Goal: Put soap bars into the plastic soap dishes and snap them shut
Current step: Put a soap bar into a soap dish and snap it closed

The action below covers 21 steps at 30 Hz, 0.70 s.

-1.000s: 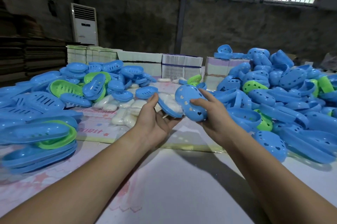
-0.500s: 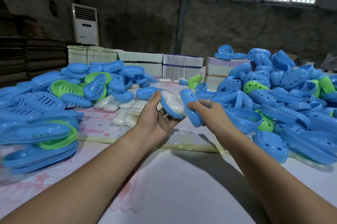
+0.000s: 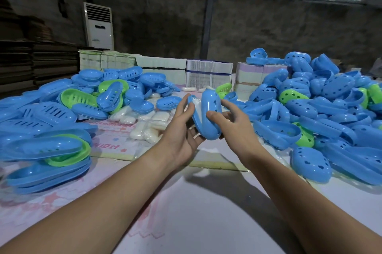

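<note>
A blue plastic soap dish [image 3: 206, 117] stands on edge between my two hands above the middle of the table. Its lid half lies against its base half, with a wrapped white soap bar [image 3: 197, 107] showing in the gap at the left. My left hand [image 3: 182, 129] cups the base from below and the left, fingers around it. My right hand [image 3: 231, 123] grips the lid, thumb on its near face and fingers behind. More wrapped white soap bars [image 3: 144, 125] lie in a heap just left of my hands.
A big pile of blue and green slotted dish halves [image 3: 62, 113] fills the table's left side. Another pile of blue lids with heart holes [image 3: 322, 109] fills the right. Bundled paper stacks [image 3: 208, 74] line the back edge. An air conditioner [image 3: 99, 26] stands by the wall.
My right hand has swung the lid from facing me over onto the base held by my left hand. The two halves now lie together around the soap.
</note>
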Each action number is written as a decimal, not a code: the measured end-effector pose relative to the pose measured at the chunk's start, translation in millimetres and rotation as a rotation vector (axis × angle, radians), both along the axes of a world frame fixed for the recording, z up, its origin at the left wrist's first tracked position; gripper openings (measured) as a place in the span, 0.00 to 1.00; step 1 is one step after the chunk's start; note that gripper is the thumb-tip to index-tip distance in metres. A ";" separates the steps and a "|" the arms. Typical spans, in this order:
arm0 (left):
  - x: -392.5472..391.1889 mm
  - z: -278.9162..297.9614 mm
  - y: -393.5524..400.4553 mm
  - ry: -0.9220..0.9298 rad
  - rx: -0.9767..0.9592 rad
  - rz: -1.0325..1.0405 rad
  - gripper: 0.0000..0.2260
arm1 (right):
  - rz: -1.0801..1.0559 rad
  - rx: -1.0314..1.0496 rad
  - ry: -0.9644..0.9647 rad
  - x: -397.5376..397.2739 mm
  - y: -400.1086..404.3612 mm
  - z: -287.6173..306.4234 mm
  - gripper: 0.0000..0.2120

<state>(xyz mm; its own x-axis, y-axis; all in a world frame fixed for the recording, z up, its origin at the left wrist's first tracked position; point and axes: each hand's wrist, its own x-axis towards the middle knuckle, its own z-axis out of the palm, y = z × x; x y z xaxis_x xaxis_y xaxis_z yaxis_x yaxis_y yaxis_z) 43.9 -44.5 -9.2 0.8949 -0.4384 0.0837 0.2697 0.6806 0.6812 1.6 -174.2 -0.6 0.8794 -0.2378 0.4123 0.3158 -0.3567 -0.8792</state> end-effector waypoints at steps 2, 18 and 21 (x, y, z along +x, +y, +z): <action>1.9 -0.7 -0.2 -0.042 0.013 0.016 0.12 | 0.000 -0.008 -0.004 0.3 0.4 -0.6 0.22; 2.4 -5.4 4.8 -0.335 0.193 0.016 0.19 | 0.025 -0.022 -0.039 -4.4 -1.9 3.6 0.18; 2.7 -4.2 5.8 -0.373 0.216 0.013 0.22 | 0.056 -0.021 -0.041 -5.2 -4.5 4.8 0.17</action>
